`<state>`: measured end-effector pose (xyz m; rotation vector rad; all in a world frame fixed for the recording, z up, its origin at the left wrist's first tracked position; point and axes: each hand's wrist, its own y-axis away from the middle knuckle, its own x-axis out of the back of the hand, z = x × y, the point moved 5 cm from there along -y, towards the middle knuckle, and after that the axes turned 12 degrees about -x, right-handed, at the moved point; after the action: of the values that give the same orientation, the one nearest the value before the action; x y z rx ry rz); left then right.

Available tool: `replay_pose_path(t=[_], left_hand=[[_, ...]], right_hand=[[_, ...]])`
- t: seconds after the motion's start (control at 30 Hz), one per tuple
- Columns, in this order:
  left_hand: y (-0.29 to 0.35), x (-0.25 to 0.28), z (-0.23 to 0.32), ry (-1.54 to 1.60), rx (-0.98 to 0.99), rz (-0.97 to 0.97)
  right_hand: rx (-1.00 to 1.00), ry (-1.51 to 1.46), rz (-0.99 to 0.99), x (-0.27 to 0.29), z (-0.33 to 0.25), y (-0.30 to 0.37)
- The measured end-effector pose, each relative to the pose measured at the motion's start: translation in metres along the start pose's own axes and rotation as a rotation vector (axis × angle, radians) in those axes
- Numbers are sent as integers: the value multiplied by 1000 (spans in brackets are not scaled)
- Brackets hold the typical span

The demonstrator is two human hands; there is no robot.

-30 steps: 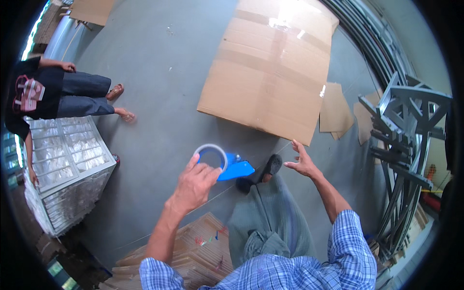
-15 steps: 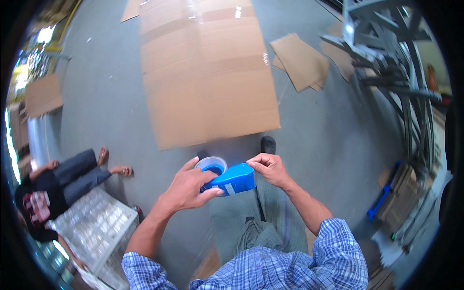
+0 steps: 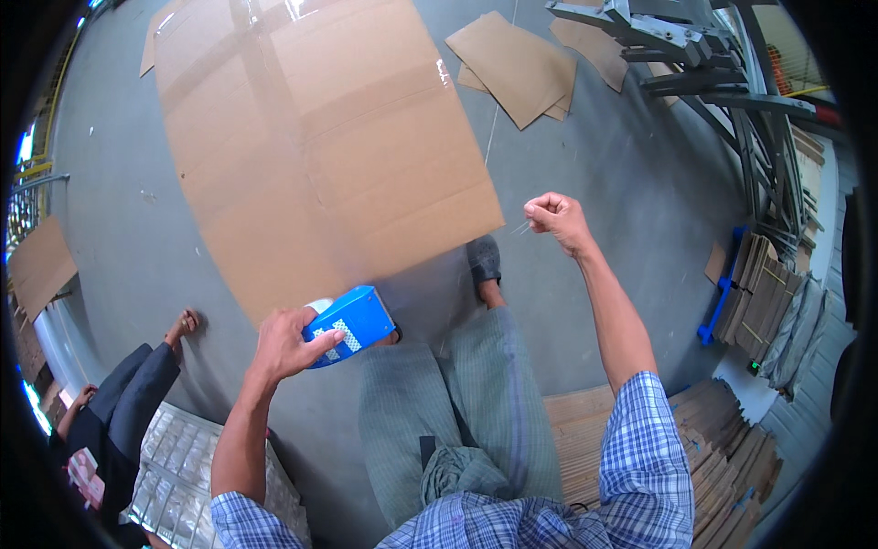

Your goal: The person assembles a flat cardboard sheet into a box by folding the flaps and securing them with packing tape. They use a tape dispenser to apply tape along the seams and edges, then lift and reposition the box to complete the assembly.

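Note:
My left hand [image 3: 285, 346] is wrapped round a blue tape dispenser [image 3: 358, 318], its thumb lying across the checkered patch on the side. A whitish bit of the roll shows behind the dispenser, just off the near edge of a large cardboard box [image 3: 320, 146]. Out to the right, past the box's near right corner, my right hand [image 3: 558, 221] is raised with fingertips pinched together. Thin clear strands of tape [image 3: 521, 226] show at those fingertips. How far the clear tape runs between the hands is hard to make out.
Loose cardboard sheets [image 3: 517, 69] lie on the floor beyond the box. Grey metal frames [image 3: 704, 82] stand at the far right, with stacked cardboard [image 3: 759, 297] nearer. At the left, a person's legs [image 3: 137, 389] extend beside a plastic-wrapped stack [image 3: 178, 467].
My hands have moved apart: the right one went up and right, away from the dispenser, with clear strands at its fingertips. The dispenser shifted left and turned. The whole view has swung too.

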<state>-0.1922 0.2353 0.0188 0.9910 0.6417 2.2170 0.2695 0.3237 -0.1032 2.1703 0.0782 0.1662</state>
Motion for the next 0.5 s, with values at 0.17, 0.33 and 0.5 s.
replay_pose_path(t=[0.17, 0.33, 0.5], left_hand=[[-12, 3, 9, -16, 1, -9], [-13, 0, 5, -51, -44, 26], [-12, 1, 9, -78, -71, 109]], right_hand=[[-43, 36, 76, 1, 10, -16], [-125, -28, 14, -25, 49, -41], [10, 99, 88, -31, 81, -60]])
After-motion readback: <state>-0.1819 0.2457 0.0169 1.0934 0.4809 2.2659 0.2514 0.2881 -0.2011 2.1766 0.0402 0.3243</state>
